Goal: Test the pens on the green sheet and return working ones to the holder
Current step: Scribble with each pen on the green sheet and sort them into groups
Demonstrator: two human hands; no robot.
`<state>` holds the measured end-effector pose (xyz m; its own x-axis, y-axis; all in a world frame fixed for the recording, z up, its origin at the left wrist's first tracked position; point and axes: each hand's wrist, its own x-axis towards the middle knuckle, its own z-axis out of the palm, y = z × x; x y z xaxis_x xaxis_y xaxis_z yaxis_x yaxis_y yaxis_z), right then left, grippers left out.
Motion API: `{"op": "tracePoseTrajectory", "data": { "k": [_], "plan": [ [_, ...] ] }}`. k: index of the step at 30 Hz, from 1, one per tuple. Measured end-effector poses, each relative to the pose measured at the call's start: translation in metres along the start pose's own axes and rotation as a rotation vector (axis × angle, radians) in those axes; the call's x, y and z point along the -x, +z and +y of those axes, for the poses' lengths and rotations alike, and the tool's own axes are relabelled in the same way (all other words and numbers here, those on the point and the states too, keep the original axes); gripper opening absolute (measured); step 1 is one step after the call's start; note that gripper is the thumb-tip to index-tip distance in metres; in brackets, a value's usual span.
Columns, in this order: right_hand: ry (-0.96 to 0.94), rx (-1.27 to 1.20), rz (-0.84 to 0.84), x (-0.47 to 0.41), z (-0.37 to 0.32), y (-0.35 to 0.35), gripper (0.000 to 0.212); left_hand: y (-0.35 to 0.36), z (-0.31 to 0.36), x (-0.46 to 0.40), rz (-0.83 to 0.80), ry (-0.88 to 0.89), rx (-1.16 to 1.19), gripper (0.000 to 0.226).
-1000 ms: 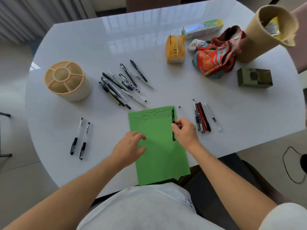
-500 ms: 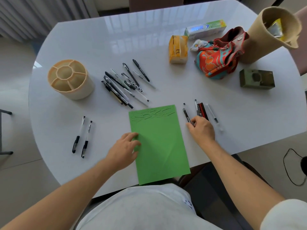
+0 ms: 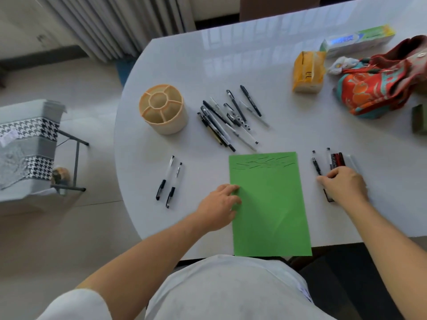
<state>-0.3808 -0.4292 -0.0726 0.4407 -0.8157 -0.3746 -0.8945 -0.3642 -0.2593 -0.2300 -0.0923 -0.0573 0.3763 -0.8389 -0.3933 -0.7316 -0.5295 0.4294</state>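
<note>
The green sheet (image 3: 270,204) lies at the table's near edge, with pen strokes along its top. My left hand (image 3: 219,205) rests on its left edge, fingertips on the paper. My right hand (image 3: 344,184) lies over a small group of pens (image 3: 336,159) to the right of the sheet, fingers loosely bent. Its thumb tip is at the lower end of a black checkered pen (image 3: 316,166) lying on the table. The beige compartment holder (image 3: 164,109) stands far left with no pens in it. A pile of several pens (image 3: 228,121) lies beyond the sheet. Two pens (image 3: 169,181) lie to the left.
A yellow tissue pack (image 3: 308,75), a toothpaste box (image 3: 358,40) and a colourful bag (image 3: 379,88) sit at the far right of the table. A green box (image 3: 419,120) shows at the right edge. A stool with houndstooth cloth (image 3: 25,144) stands on the floor to the left.
My right hand carried the black pen off the sheet to the right and laid it beside the right-hand group. My left hand stayed on the sheet. The view swung left.
</note>
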Motion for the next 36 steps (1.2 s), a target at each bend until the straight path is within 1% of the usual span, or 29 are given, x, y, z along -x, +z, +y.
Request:
{"op": "tracePoseTrajectory", "data": {
  "k": [5,8,10,11,13,14,16,18,24,26,28,32,35,36],
  "plan": [
    [0.031,-0.022,-0.073,0.001,-0.006,-0.011,0.024,0.003,-0.004,-0.002,0.013,0.017,-0.003,0.031],
    [0.022,-0.108,-0.044,0.005,-0.012,-0.015,0.027,0.004,-0.005,-0.002,0.02,0.023,0.002,0.029],
    [0.029,-0.304,0.015,0.013,-0.022,-0.018,0.023,0.005,-0.006,-0.002,0.025,0.025,0.003,0.029],
    [0.024,-0.457,0.014,0.019,-0.029,-0.017,0.019,0.005,-0.007,-0.003,0.03,0.025,0.003,0.029],
    [-0.016,-0.744,-0.063,0.033,-0.045,-0.012,0.01,0.006,-0.007,-0.003,0.043,0.028,0.004,0.033],
    [-0.055,-0.817,-0.106,0.039,-0.052,-0.008,0.006,0.007,-0.008,-0.004,0.048,0.03,0.002,0.036],
    [-0.152,-0.818,-0.152,0.048,-0.064,0.004,0.004,0.008,-0.008,-0.004,0.052,0.032,-0.007,0.04],
    [-0.228,-0.754,-0.148,0.054,-0.073,0.018,0.008,0.009,-0.008,-0.004,0.055,0.035,-0.021,0.041],
    [-0.415,-0.481,-0.029,0.062,-0.091,0.046,0.014,0.008,-0.006,-0.004,0.065,0.029,-0.032,0.04],
    [-0.416,-0.425,0.014,0.061,-0.09,0.046,0.015,0.008,-0.006,-0.004,0.066,0.026,-0.029,0.039],
    [-0.371,-0.413,0.055,0.057,-0.086,0.044,0.016,0.008,-0.005,-0.004,0.069,0.023,-0.027,0.039],
    [-0.307,-0.449,0.054,0.052,-0.08,0.038,0.014,0.007,-0.003,-0.004,0.068,0.011,-0.021,0.04],
    [-0.275,-0.599,0.007,0.055,-0.079,0.034,0.005,0.005,-0.002,-0.005,0.048,0.004,-0.014,0.041],
    [-0.271,-0.645,-0.002,0.056,-0.079,0.033,0.006,0.004,-0.002,-0.005,0.044,0.002,-0.011,0.041]
  ]
}}
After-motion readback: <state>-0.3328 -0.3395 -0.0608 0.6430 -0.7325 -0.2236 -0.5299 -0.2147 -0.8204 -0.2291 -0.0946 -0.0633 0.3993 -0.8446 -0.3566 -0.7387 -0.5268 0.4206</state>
